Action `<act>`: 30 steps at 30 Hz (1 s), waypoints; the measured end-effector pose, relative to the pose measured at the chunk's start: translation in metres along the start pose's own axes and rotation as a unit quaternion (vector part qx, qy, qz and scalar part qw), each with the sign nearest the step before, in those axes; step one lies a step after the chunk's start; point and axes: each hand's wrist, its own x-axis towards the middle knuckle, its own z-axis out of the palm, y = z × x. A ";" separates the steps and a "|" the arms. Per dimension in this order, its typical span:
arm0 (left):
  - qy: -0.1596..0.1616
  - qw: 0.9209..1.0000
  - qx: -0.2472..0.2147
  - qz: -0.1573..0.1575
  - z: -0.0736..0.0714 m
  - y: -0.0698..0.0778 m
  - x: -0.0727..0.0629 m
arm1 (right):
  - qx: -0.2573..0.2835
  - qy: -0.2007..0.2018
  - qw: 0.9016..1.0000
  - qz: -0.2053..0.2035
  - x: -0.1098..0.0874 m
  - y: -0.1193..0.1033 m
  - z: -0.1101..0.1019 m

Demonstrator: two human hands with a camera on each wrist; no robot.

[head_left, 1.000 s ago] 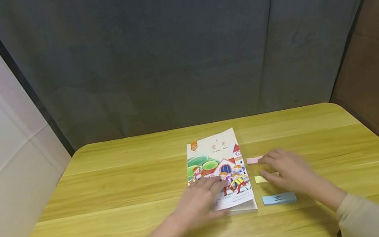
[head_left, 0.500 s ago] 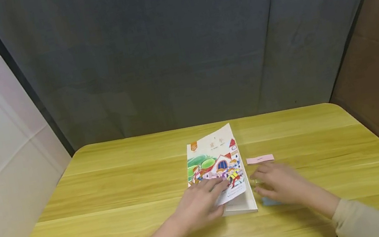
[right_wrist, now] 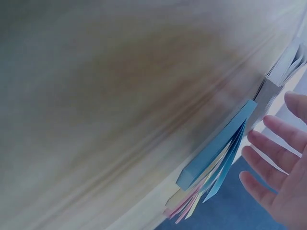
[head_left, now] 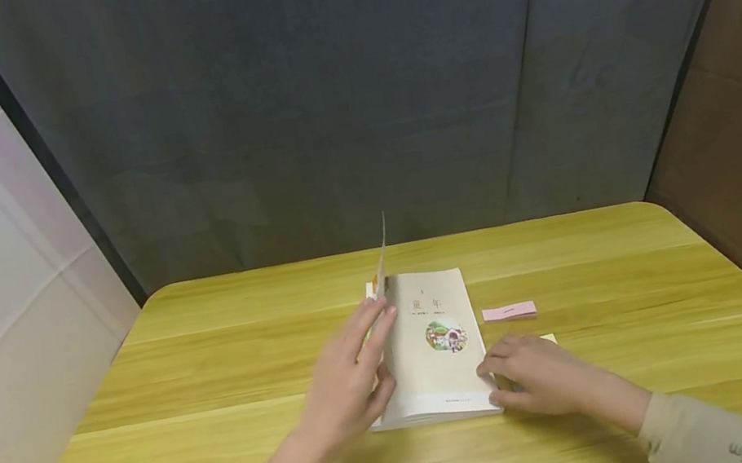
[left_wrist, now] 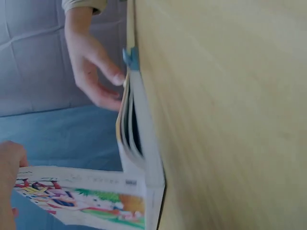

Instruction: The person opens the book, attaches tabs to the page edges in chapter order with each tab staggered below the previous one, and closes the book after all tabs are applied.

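An open book lies on the wooden table, just right of centre in the lower half of the head view. Its illustrated cover stands nearly upright along the book's left side, baring a pale page with a small round picture. The person's left hand is left of the book, its fingers extended and laid against the raised cover. The right hand, lower right of the book, has its fingertips at the page's right edge; the right wrist view shows those fingers loose and spread.

Right of the book lies a pink note pad, with the corner of a yellow note pad below it, mostly covered by the right hand. A blue note pad sits at the centre right of the right wrist view, its leaves fanned. Light sleeves enter at the lower edge of the head view, and a dark panel fills the top behind the table
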 end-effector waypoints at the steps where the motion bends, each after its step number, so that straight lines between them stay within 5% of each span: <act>1: 0.005 1.000 0.012 -0.002 -0.003 -0.001 -0.001 | 0.001 0.000 1.000 0.001 0.000 0.000 0.000; 9: 0.043 0.995 0.085 -0.020 -0.021 -0.012 -0.015 | 0.006 0.002 1.000 0.007 0.000 -0.002 -0.001; 13: 0.030 0.992 0.115 -0.047 -0.029 -0.018 -0.027 | 0.009 -0.001 1.000 0.009 0.000 -0.001 -0.001; 21: -0.117 0.972 0.175 -0.107 -0.036 -0.027 -0.045 | 0.007 -0.001 1.000 0.010 -0.001 0.000 -0.001; 25: -0.192 0.960 0.136 -0.150 -0.028 -0.024 -0.049 | 0.008 -0.004 1.000 0.012 -0.002 0.000 -0.003; 30: -0.211 0.960 0.080 -0.164 -0.010 -0.017 -0.047 | 0.012 -0.014 1.000 0.016 -0.001 0.000 -0.005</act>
